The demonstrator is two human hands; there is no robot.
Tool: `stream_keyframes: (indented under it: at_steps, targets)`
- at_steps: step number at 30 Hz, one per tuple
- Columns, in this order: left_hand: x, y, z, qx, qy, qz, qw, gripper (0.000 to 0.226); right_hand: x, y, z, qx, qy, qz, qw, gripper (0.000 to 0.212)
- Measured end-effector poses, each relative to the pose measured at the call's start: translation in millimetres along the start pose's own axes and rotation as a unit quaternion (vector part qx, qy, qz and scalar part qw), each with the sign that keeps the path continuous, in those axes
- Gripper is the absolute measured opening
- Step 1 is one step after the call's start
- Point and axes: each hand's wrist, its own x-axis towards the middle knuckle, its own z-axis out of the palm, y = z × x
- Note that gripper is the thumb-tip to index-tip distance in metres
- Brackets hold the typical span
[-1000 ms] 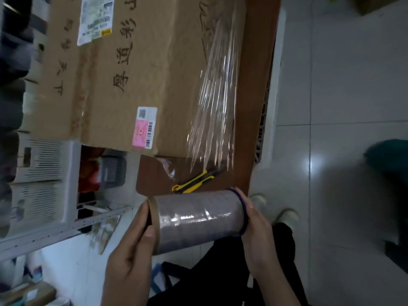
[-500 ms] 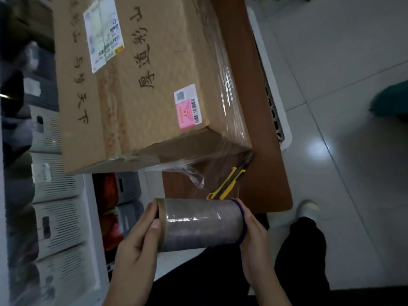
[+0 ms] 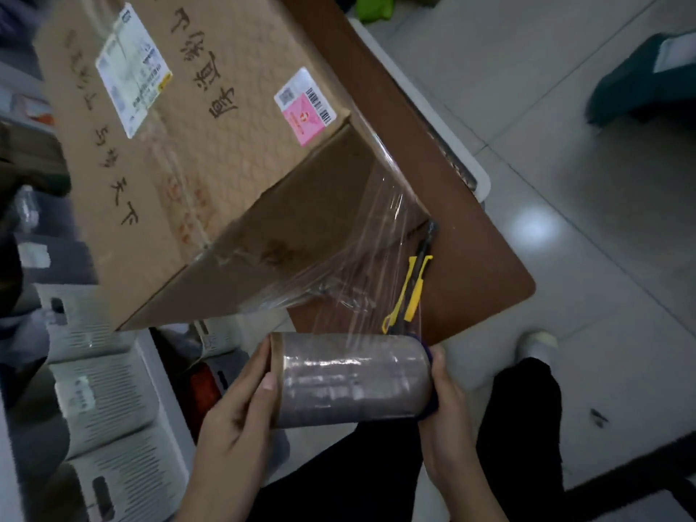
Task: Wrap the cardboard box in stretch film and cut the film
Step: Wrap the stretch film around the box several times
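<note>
The cardboard box (image 3: 211, 175) lies on the brown table (image 3: 478, 235), its near left corner jutting past the table's edge and its far end cut off by the top of the frame. A white shipping label (image 3: 132, 69) and a pink barcode sticker (image 3: 305, 107) sit on its top face beside handwritten characters, all too blurred to read. A clear sheet of film (image 3: 376, 235) covers the box's near right corner and runs down taut to the roll of stretch film (image 3: 350, 378), held level just in front of the table's near edge. The left hand (image 3: 233, 420) grips the roll's left end with the thumb laid on the brown cardboard core; its other fingers are hidden behind the roll. The right hand (image 3: 448, 412) clasps the right end, fingers curled round a purple rim that is mostly covered, so what it is cannot be told. A yellow and black utility knife (image 3: 412, 292) lies on the table just beside the box's corner, seen partly through the film; whether its blade is out cannot be made out. White slotted cases (image 3: 109, 401) stand at the left, below the box. Dark trousers (image 3: 376, 469) and a pale shoe (image 3: 538, 342) show over the tiled floor (image 3: 602, 239), and a teal object (image 3: 647, 81) is cut off at the right edge
</note>
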Motion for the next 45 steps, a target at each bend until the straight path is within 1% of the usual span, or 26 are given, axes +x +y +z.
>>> stream_keyframes:
  at_steps: [3,5,8,11,14,16,18,22,26,30,34,37,39,41,43,44,45]
  targets:
    - [19,-10,-28,0.001,-0.043,0.010,0.999,0.035,-5,27,19,0.033,0.025,-0.044,0.998,0.043]
    - [27,-17,-42,0.014,-0.060,0.031,0.998,0.039,-9,46,31,0.058,0.031,-0.077,0.995,0.040]
    - [32,-25,-59,0.043,-0.078,0.062,0.994,0.046,-16,73,44,0.102,0.048,-0.108,0.988,0.047]
    - [34,-34,-69,0.060,-0.087,0.083,0.991,0.045,-22,96,50,0.133,0.045,-0.142,0.980,0.039]
    - [38,-48,-78,0.067,-0.094,0.104,0.988,0.047,-27,114,52,0.126,0.041,-0.172,0.976,0.040]
    - [39,-58,-88,0.080,-0.108,0.130,0.982,0.043,-32,130,55,0.133,0.042,-0.188,0.972,0.045]
    - [39,-66,-95,0.069,-0.105,0.150,0.981,0.039,-33,143,61,0.153,0.047,-0.203,0.966,0.046]
    - [48,-76,-114,0.047,-0.123,0.139,0.982,0.033,-27,168,82,0.188,0.067,-0.232,0.952,0.039]
    - [71,-86,-132,0.064,-0.153,0.158,0.973,0.045,-21,187,101,0.233,0.091,-0.230,0.940,0.037]
    - [99,-88,-158,0.109,-0.183,0.186,0.959,0.042,-13,211,130,0.261,0.125,-0.239,0.927,0.033]
    - [125,-78,-187,0.130,-0.191,0.214,0.949,0.031,-2,228,168,0.280,0.111,-0.232,0.925,0.031]
    - [137,-73,-208,0.156,-0.201,0.242,0.936,0.033,9,242,191,0.295,0.114,-0.221,0.923,0.030]
    - [142,-74,-215,0.181,-0.194,0.267,0.927,0.034,15,247,199,0.293,0.119,-0.205,0.926,0.031]
    - [150,-78,-220,0.193,-0.195,0.266,0.924,0.025,22,253,204,0.305,0.106,-0.203,0.924,0.029]
    - [157,-79,-224,0.205,-0.207,0.251,0.923,0.022,27,262,210,0.325,0.101,-0.203,0.918,0.031]
    - [161,-77,-224,0.216,-0.210,0.250,0.920,0.025,29,264,212,0.335,0.098,-0.210,0.913,0.032]
    - [167,-74,-226,0.229,-0.206,0.253,0.917,0.033,32,265,217,0.347,0.097,-0.218,0.907,0.032]
